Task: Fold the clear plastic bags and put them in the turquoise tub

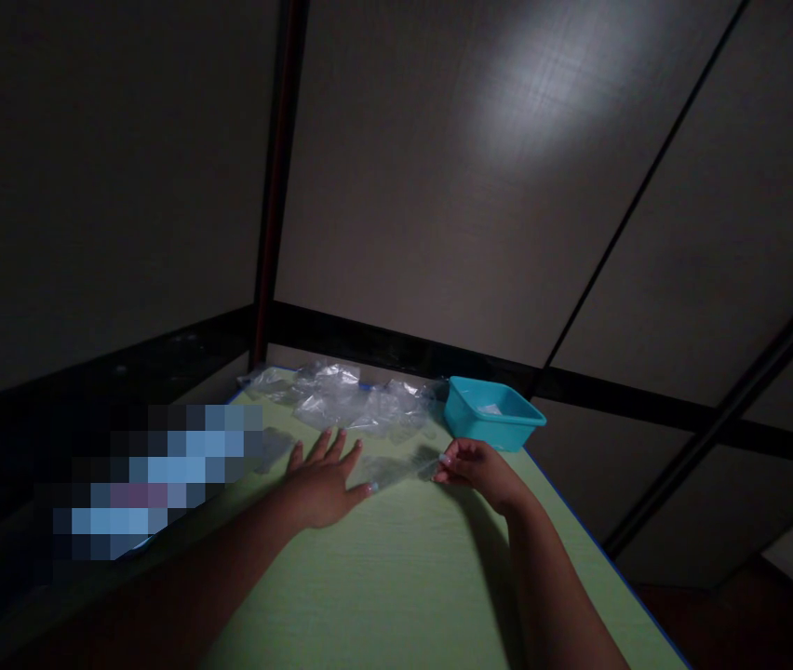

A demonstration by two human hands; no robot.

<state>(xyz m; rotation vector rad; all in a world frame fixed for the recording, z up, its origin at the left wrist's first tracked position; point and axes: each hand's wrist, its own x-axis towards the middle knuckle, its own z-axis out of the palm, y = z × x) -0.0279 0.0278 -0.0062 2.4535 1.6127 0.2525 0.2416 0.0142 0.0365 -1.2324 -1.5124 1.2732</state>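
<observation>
My left hand (325, 482) lies flat on the green table (355, 577), its fingers spread. Between my two hands stretches a clear plastic bag (393, 469), lying low over the tabletop. My right hand (466, 465) pinches the bag's right end between thumb and fingers, and its left end reaches toward my left thumb. Just beyond my hands is a pile of crumpled clear plastic bags (361, 405). Past my right hand stands a turquoise basin (490, 428) with something small and whitish inside, too dim to name.
Dark panelled walls (424, 205) meet in a corner behind the table. A blurred-out pale blue patch (166, 479) covers something at the table's left side. The table's blue right edge (606, 554) runs past my right forearm.
</observation>
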